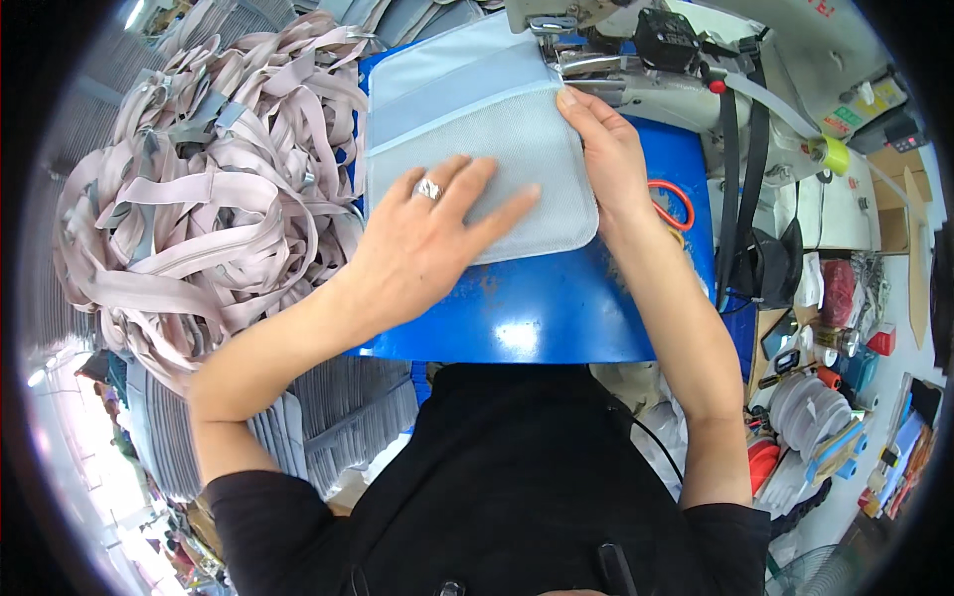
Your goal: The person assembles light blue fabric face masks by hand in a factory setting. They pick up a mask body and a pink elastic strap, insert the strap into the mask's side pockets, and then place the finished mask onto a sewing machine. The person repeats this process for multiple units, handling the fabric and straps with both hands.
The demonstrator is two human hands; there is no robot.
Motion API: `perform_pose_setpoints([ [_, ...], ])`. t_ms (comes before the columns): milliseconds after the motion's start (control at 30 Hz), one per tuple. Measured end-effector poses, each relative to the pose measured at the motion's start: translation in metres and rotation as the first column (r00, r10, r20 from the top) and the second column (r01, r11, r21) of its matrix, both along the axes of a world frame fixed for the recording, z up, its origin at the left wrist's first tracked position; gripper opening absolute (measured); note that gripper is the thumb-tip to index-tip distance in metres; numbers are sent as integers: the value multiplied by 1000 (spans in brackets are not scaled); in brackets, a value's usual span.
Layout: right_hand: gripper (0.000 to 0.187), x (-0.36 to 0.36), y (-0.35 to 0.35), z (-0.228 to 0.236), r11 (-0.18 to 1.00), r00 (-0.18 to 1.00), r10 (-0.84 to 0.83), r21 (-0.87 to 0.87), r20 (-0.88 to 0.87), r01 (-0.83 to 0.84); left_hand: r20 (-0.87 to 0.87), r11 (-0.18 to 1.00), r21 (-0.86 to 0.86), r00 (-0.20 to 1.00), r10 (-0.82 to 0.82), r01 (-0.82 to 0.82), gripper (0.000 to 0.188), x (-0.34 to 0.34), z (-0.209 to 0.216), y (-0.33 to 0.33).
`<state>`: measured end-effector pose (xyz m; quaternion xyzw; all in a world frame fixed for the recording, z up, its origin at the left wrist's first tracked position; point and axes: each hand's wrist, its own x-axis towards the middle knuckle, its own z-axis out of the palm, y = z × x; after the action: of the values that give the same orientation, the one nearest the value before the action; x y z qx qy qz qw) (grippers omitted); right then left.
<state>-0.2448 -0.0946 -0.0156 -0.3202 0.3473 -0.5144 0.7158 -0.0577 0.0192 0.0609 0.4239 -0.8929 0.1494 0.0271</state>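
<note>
Left hand (422, 236) spreads over grey panel (522, 134), right hand (608, 149) pinching it.

This is a sewing workshop: an industrial sewing machine (686, 105) stands at a blue table (547, 313), with a pale grey mesh panel (527, 139) just beside it. A great heap of pale pink fabric tape (214, 194) and dense stacks of grey fabric pieces (348, 402) crowd the left side.

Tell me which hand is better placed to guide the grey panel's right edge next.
Probably the right hand: it pinches the grey panel at that edge, close to the machine. The left hand is farther from it, fingers spread over the mesh.
</note>
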Motion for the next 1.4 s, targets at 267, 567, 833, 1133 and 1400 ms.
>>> perform_pose_setpoints([
  [267,33,-31,51,-7,967,978,45,-236,-206,-94,87,997,64,995,-49,44,64,-4,37,0],
  [567,33,-28,56,-5,968,987,38,-239,-155,-75,209,990,111,971,-112,91,70,0,54,-21],
  [833,36,-24,36,-11,967,991,94,-229,-92,-113,287,989,108,949,-126,99,73,8,65,-50],
  [1133,31,-3,-3,-21,965,997,76,-248,-28,-80,385,988,108,911,-148,114,72,15,81,-100],
  [1400,25,5,-12,-17,976,1000,9,-218,-5,-10,412,944,268,863,-291,191,44,2,108,-130],
])
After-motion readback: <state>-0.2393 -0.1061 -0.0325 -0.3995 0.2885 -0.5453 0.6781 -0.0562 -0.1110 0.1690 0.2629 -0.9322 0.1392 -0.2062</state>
